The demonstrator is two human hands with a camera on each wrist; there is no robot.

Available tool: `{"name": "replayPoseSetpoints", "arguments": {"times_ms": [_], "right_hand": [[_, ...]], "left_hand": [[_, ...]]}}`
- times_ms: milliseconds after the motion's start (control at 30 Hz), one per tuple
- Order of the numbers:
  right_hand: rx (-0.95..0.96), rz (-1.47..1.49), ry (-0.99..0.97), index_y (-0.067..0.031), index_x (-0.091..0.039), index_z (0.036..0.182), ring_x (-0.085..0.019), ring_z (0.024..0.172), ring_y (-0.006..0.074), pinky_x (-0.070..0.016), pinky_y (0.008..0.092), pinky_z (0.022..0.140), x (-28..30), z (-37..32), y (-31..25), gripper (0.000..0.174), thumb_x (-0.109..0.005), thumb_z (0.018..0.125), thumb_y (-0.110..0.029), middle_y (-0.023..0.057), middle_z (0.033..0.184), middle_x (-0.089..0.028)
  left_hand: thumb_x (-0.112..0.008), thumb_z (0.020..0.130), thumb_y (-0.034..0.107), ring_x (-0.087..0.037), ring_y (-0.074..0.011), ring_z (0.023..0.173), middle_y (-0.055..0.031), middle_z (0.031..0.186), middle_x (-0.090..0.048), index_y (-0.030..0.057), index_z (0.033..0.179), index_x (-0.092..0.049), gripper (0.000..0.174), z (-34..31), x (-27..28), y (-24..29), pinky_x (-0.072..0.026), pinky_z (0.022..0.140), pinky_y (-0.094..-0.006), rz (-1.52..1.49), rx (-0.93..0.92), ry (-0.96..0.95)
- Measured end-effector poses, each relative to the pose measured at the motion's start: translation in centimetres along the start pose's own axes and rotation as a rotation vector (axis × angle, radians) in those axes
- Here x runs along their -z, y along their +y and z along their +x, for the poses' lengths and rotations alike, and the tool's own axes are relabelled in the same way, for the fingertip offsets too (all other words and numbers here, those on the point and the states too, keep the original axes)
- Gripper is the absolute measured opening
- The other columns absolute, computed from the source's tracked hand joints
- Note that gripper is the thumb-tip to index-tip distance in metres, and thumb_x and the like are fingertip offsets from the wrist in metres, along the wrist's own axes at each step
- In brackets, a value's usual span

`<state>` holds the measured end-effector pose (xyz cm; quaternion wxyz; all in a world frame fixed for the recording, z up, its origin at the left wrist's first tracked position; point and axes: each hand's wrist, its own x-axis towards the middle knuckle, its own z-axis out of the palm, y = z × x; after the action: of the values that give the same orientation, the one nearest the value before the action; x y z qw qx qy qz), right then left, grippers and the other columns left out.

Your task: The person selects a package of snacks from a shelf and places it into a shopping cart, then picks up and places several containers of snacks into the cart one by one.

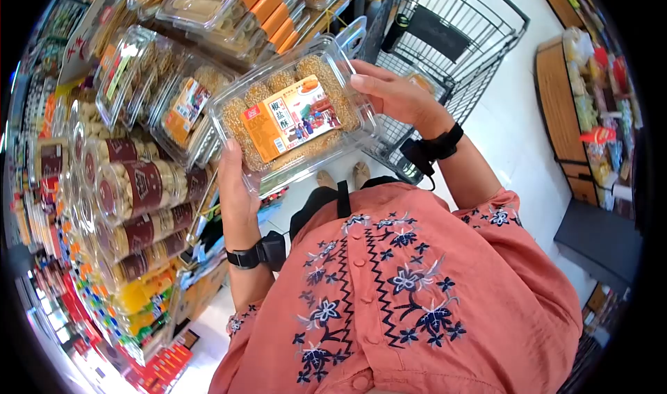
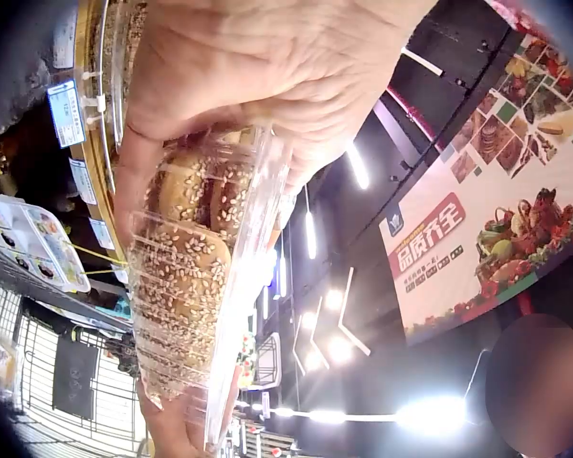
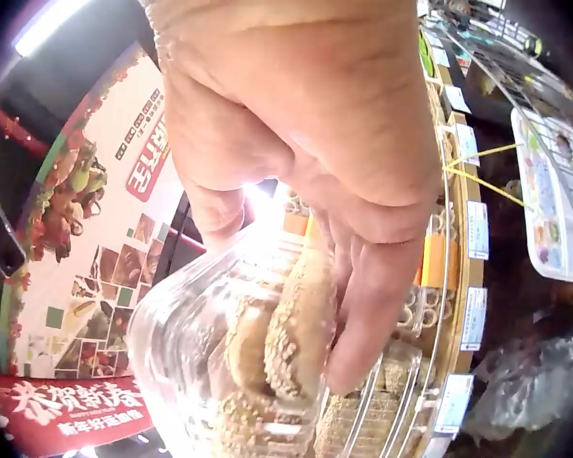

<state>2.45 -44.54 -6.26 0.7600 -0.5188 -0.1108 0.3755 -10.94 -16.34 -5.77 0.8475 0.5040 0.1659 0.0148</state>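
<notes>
A clear plastic box of sesame-coated pastries (image 1: pixel 288 112), with an orange and white label, is held up tilted in front of the body. My left hand (image 1: pixel 237 182) grips its near left corner, thumb along the side. The right hand (image 1: pixel 399 95) holds the opposite end, thumb over the rim and fingers underneath. In the left wrist view, the left hand (image 2: pixel 267 72) wraps the end of the pastry box (image 2: pixel 186 267), seeds showing through the plastic. From the right wrist, the right hand (image 3: pixel 306 124) spans the box's (image 3: pixel 258 353) ridged side.
Similar pastry boxes (image 1: pixel 187 109) lean on the display behind. Stacked clear tubs with maroon labels (image 1: pixel 142 185) stand at the left. A metal shopping cart (image 1: pixel 479 67) is beyond the right hand, and a wooden display stand (image 1: pixel 556 109) lies farther right across the white floor.
</notes>
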Motion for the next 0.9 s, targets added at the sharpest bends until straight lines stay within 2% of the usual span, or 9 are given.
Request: {"name": "replayPoseSetpoints", "arguments": {"times_ms": [167,267,367,433,467,600,700,833,900], "right_hand": [[0.031,0.006,-0.036,-0.0064,-0.042,0.149,-0.059,0.102,0.0081,-0.0506,0.0257,0.079,1.4,1.1,2.0,0.062,-0.062,0.097,-0.034,0.0016,0.122,-0.06],[0.048,0.04,-0.039,-0.0067,-0.045,0.148,-0.056,0.093,0.0038,-0.0463,0.0215,0.071,0.0,0.8,1.4,0.058,-0.061,0.097,-0.031,-0.0014,0.115,-0.061],[0.043,-0.016,-0.139,-0.0019,-0.039,0.15,-0.054,0.124,0.0135,-0.0456,0.0303,0.102,0.3,1.4,1.0,0.056,-0.055,0.102,-0.026,0.0058,0.139,-0.054],[0.054,-0.026,-0.165,-0.0017,-0.036,0.151,-0.052,0.126,0.0142,-0.0443,0.031,0.104,0.2,1.8,1.0,0.056,-0.053,0.103,-0.025,0.0061,0.141,-0.053],[0.051,-0.032,-0.174,-0.0016,-0.036,0.151,-0.052,0.127,0.0144,-0.0439,0.0312,0.105,0.2,1.9,0.9,0.056,-0.053,0.103,-0.025,0.0063,0.142,-0.053],[0.086,0.012,-0.233,-0.0014,-0.033,0.152,-0.049,0.13,0.0153,-0.0418,0.0323,0.107,-0.5,2.1,0.7,0.057,-0.051,0.104,-0.025,0.0072,0.144,-0.051],[0.079,0.027,-0.262,-0.0017,-0.032,0.152,-0.049,0.131,0.0157,-0.0413,0.033,0.108,-1.5,2.4,0.5,0.057,-0.051,0.104,-0.025,0.0074,0.145,-0.05],[0.081,-0.01,-0.267,-0.0022,-0.033,0.152,-0.049,0.131,0.0161,-0.0411,0.0336,0.108,-2.3,2.6,0.2,0.056,-0.051,0.104,-0.025,0.0078,0.144,-0.05],[0.083,-0.023,-0.252,-0.0042,-0.033,0.153,-0.051,0.128,0.016,-0.0445,0.0344,0.104,-2.7,2.6,0.0,0.058,-0.053,0.103,-0.026,0.0072,0.142,-0.051]], "left_hand": [[-0.048,0.106,0.034,-0.063,-0.023,0.115,-0.0135,0.129,-0.061,-0.0014,0.135,-0.051,0.046,-1.6,-0.1,-1.0,-0.0525,0.096,-0.0389,0.015,-0.06,0.05],[-0.048,0.106,0.035,-0.062,-0.0235,0.116,-0.0133,0.131,-0.06,-0.0009,0.137,-0.048,0.048,-3.1,-0.9,-0.3,-0.0519,0.097,-0.0393,-0.018,-0.011,0.009],[-0.047,0.106,0.035,-0.06,-0.0236,0.119,-0.013,0.134,-0.057,-0.0008,0.141,-0.044,0.05,-4.3,-0.6,-0.3,-0.0501,0.1,-0.0396,-0.009,-0.02,0.024],[-0.047,0.106,0.035,-0.059,-0.0235,0.121,-0.0126,0.136,-0.056,-0.0002,0.142,-0.043,0.05,-4.8,0.2,-0.4,-0.0492,0.101,-0.0394,-0.023,0.027,-0.011],[-0.047,0.106,0.034,-0.056,-0.0226,0.124,-0.0113,0.14,-0.053,0.0015,0.144,-0.041,0.05,-4.9,0.1,-0.6,-0.0478,0.103,-0.0393,0.011,-0.01,0.041],[-0.053,0.103,0.035,-0.052,-0.0226,0.127,-0.0101,0.142,-0.049,0.0055,0.15,-0.032,0.059,-5.4,0.5,-0.4,-0.0527,0.097,-0.0413,0.073,-0.051,0.039],[-0.053,0.104,0.033,-0.053,-0.0218,0.125,-0.009,0.141,-0.049,0.0067,0.151,-0.032,0.058,-5.8,0.9,-0.2,-0.0532,0.096,-0.0413,0.056,-0.102,0.05],[-0.05,0.105,0.034,-0.053,-0.0204,0.128,-0.0093,0.144,-0.048,0.005,0.149,-0.034,0.056,-6.4,0.8,0.5,-0.0543,0.095,-0.037,0.07,-0.073,0.078],[-0.05,0.105,0.034,-0.053,-0.0202,0.128,-0.0091,0.144,-0.048,0.0053,0.149,-0.034,0.056,-6.6,0.9,0.8,-0.0564,0.091,-0.0369,0.079,-0.068,0.095]]}}
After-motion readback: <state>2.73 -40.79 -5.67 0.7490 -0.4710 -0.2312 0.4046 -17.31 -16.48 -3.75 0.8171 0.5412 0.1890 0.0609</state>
